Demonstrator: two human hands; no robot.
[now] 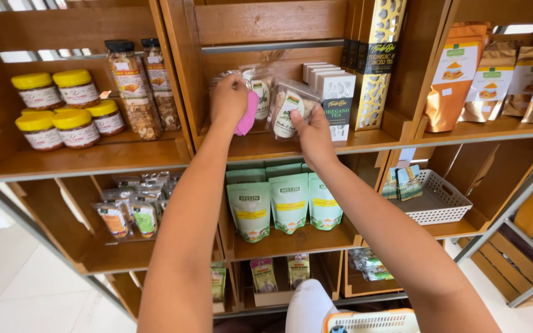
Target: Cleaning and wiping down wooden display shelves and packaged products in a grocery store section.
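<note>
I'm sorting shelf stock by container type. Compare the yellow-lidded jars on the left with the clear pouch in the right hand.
The yellow-lidded jars are rigid, round and stacked in two tiers; the clear pouch is soft, flat and tilted. The jars rest untouched on their shelf; the pouch is gripped by the right hand. Both carry labels and show their contents.

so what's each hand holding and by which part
The right hand grips a clear pouch by its lower right edge. The left hand clutches a pink cloth by its upper part, bunched in the fist.
</note>
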